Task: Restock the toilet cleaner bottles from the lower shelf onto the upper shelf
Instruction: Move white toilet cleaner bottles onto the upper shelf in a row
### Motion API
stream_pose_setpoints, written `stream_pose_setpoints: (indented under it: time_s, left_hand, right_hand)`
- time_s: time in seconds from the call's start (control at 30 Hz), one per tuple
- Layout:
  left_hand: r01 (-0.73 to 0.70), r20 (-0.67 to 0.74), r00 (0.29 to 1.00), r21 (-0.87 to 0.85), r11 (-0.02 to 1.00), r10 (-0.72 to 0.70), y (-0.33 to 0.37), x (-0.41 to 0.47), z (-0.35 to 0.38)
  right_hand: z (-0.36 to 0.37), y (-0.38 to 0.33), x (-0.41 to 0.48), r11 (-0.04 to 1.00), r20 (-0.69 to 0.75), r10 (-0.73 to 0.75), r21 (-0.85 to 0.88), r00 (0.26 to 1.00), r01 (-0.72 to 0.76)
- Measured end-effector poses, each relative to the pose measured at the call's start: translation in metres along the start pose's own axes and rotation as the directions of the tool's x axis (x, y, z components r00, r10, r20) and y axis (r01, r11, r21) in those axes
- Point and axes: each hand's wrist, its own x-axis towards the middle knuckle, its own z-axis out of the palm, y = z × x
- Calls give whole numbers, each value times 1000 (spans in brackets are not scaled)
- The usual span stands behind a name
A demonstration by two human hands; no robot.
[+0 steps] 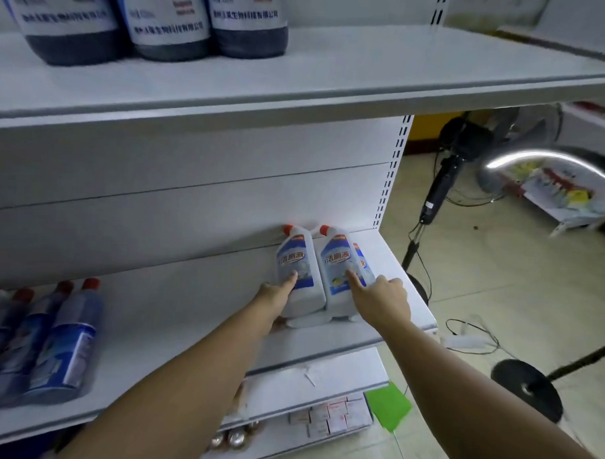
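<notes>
the left bottle (pixel 298 273) and right bottle (pixel 340 272) stand touching at the right end of the lower shelf (pixel 188 328), labels out, so each hand can take one for the upper shelf (pixel 333 79) above. the left hand (pixel 278 297) wraps the left bottle, thumb across the label (fingers hidden behind, so clamped by my judgement). the right hand (pixel 384 297) clasps the right bottle likewise, knuckles curled round its side.

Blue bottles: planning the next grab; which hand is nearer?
Left. The left hand holds the left white bottle, right of the blue bottles; the right hand holds the right white bottle, farther right.
</notes>
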Motion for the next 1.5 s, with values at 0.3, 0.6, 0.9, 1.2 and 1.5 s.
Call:
stream_pose_setpoints:
  time_s: [0.3,0.6,0.9,1.2,1.5]
  left_hand:
    - [-59,-4,998,9,998,60,19,9,5]
    - [59,265,964,-180,982,-10,6,-21,-19]
    - [-163,18,983,-389,907,184,-88,-145,-130]
    - [-446,-409,873,-445,777,267,-165,-281,-284]
    - [-595,-627,738,-431,678,249,-267,-374,-430]
  right_hand:
    - [-2,-28,18,996,154,60,57,986,-69]
    - [-18,2,-11,878,282,-21,465,959,-118]
    - [15,-30,-95,735,554,-481,677,679,-32]
    - [66,-153,-261,617,559,-777,765,288,181]
    - [159,-253,-435,581,572,-813,789,109,197]
